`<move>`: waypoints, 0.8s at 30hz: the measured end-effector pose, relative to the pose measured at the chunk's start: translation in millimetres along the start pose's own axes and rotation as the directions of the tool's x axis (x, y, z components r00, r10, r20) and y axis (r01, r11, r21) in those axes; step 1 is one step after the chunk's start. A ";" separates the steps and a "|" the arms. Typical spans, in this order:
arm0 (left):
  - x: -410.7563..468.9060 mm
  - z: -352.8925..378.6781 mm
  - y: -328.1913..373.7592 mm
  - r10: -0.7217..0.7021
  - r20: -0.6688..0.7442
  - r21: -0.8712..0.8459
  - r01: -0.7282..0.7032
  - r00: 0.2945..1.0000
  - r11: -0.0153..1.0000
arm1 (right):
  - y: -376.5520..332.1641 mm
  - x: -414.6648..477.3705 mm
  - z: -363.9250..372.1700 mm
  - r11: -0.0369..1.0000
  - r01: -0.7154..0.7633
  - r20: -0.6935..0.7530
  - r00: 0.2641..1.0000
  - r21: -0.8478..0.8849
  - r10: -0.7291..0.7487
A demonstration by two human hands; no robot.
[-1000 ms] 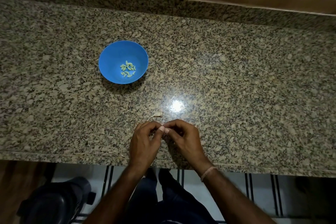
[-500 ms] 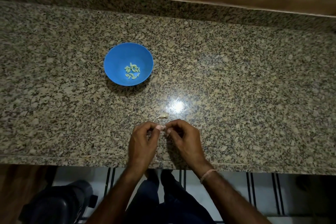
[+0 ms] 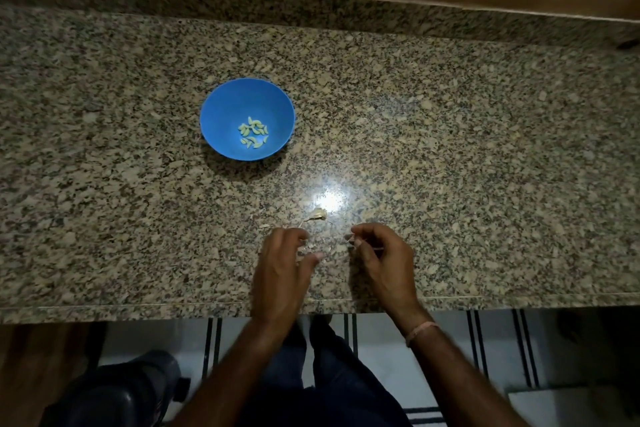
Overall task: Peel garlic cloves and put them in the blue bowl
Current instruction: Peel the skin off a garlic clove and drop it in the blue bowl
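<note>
The blue bowl (image 3: pixel 221 104) stands on the granite counter, left of centre, with several peeled garlic cloves (image 3: pixel 254 136) at its bottom. My left hand (image 3: pixel 282 270) hovers near the counter's front edge, its fingers curled round a small garlic clove that is mostly hidden. A little to the right, my right hand (image 3: pixel 382 258) pinches a thin pale strip of garlic skin (image 3: pixel 350 240) at its fingertips. The hands are a short gap apart. A dry garlic remnant with a stalk (image 3: pixel 317 215) lies just beyond them.
The speckled granite counter (image 3: pixel 467 149) runs the full width, with a raised granite lip and a wooden wall behind. Small skin flakes (image 3: pixel 265 226) lie near my hands. A bright light glare (image 3: pixel 329 199) sits mid-counter. Below the front edge are my legs and a dark object at lower left.
My hands were pinched together on the clove; now they have pulled apart, the right hand drawing away to the right with a strip of skin.
</note>
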State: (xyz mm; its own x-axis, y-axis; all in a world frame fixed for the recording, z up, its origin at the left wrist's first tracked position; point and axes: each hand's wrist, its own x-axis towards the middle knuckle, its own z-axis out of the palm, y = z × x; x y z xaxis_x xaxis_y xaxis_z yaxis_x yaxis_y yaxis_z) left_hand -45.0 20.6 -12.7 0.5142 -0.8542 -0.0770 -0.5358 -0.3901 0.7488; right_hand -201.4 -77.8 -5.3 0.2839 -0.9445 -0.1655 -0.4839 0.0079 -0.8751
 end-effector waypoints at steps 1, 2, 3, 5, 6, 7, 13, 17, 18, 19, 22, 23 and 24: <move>-1.8 10.4 4.1 0.030 0.046 0.009 -0.030 0.999 0.999 | 1.9 -1.0 -2.5 1.000 0.003 -0.006 1.000 -0.005 -0.003; -0.8 19.0 5.6 0.066 0.067 0.025 -0.067 0.996 0.997 | 3.9 -2.0 -4.4 1.000 0.007 -0.009 1.000 -0.017 -0.007; 2.3 25.3 4.4 0.108 0.073 0.045 -0.112 0.991 0.993 | 5.7 -3.1 -5.5 0.999 0.013 -0.011 1.000 -0.033 -0.014; 6.7 32.0 3.7 0.155 0.073 0.068 -0.160 0.985 0.985 | 8.2 -6.1 -8.7 0.993 0.065 -0.015 0.998 -0.100 -0.067; 8.8 32.0 2.2 0.157 0.076 0.070 -0.163 0.985 0.984 | 8.5 -6.9 -8.7 0.986 0.096 -0.008 0.995 -0.139 -0.098; 9.8 33.3 2.4 0.161 0.074 0.073 -0.166 0.984 0.983 | 10.9 -7.6 -9.5 0.976 0.121 0.006 0.992 -0.181 -0.122; 4.7 25.4 11.2 0.028 -0.015 0.013 -0.028 0.999 1.000 | 23.8 -3.2 5.0 0.898 0.268 0.136 0.962 -0.350 -0.235; -1.5 14.0 9.7 -0.175 -0.196 -0.084 0.161 0.965 0.983 | 15.3 5.1 27.0 0.874 0.346 0.197 0.935 -0.342 -0.294; -2.5 12.7 7.9 -0.215 -0.224 -0.113 0.194 0.951 0.975 | 11.6 5.8 33.0 0.879 0.360 0.234 0.926 -0.312 -0.296; -3.7 11.5 7.1 -0.245 -0.248 -0.129 0.218 0.937 0.967 | 8.4 6.2 37.6 0.885 0.377 0.273 0.913 -0.274 -0.304; -8.5 9.4 8.9 -0.297 -0.297 -0.123 0.271 0.908 0.955 | 6.3 10.1 32.4 0.912 0.363 0.267 0.913 -0.190 -0.308; -10.4 8.9 10.0 -0.306 -0.307 -0.116 0.284 0.901 0.952 | 8.8 11.7 25.6 0.918 0.344 0.238 0.925 -0.196 -0.296; -12.5 9.0 10.4 -0.317 -0.317 -0.113 0.296 0.894 0.948 | 10.3 13.4 18.4 0.912 0.346 0.230 0.927 -0.219 -0.296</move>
State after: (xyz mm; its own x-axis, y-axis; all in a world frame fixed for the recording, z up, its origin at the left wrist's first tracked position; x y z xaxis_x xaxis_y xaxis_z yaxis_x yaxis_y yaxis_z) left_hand -63.0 24.1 -9.9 0.8419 -0.5308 -0.0971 -0.2805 -0.5843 0.7615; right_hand -187.3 -84.4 -24.9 0.5971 -0.8022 0.0010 -0.5248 -0.3916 -0.7559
